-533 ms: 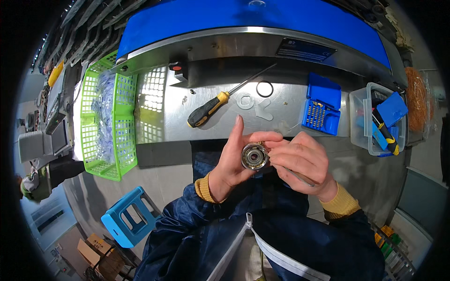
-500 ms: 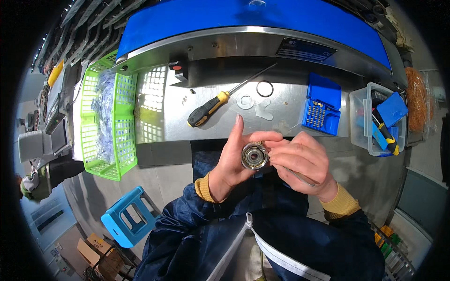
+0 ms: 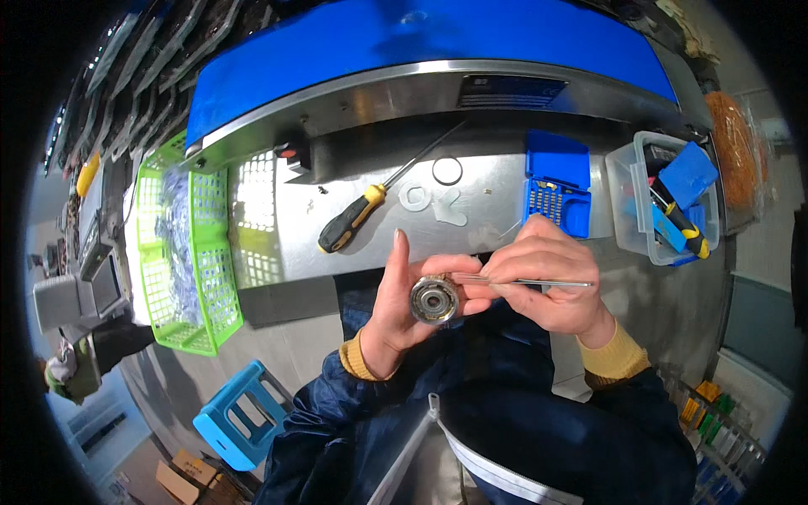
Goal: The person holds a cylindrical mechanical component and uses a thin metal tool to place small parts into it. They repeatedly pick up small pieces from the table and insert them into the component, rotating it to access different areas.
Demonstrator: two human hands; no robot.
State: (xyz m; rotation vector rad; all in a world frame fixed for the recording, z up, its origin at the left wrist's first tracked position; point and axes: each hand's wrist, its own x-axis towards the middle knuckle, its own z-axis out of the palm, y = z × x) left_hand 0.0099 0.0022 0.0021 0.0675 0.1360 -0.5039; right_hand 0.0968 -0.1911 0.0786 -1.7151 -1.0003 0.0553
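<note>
"Take the part (image 3: 434,300) as the clock's centre, twelve toward the blue machine (image 3: 404,42). Which containers do you see?"

"The green basket (image 3: 212,278), near nine, has pale plastic packets (image 3: 178,252) in it. Between one and two, the blue case (image 3: 558,158) stands open, with rows of small bits (image 3: 545,202) in its lower half. At two, the clear tub (image 3: 619,160) holds a blue box (image 3: 688,175) and a tool with a yellow-and-black handle (image 3: 690,234), among other things."

"And the hands?"

"The left hand (image 3: 402,296) is half curled and holds the part, round face toward us, thumb raised clear of it. The right hand (image 3: 547,273), near three, is closed, pinching a thin metal rod (image 3: 566,284). The rod's tip shows against the left fingers, just beside the part; I can't tell whether the two touch."

"Any writing?"

"A dark plate (image 3: 511,90) on the machine's steel front, just short of one, has pale print too small for me to read. The carton (image 3: 194,465) near eight carries dark marks, unclear from here."
</note>
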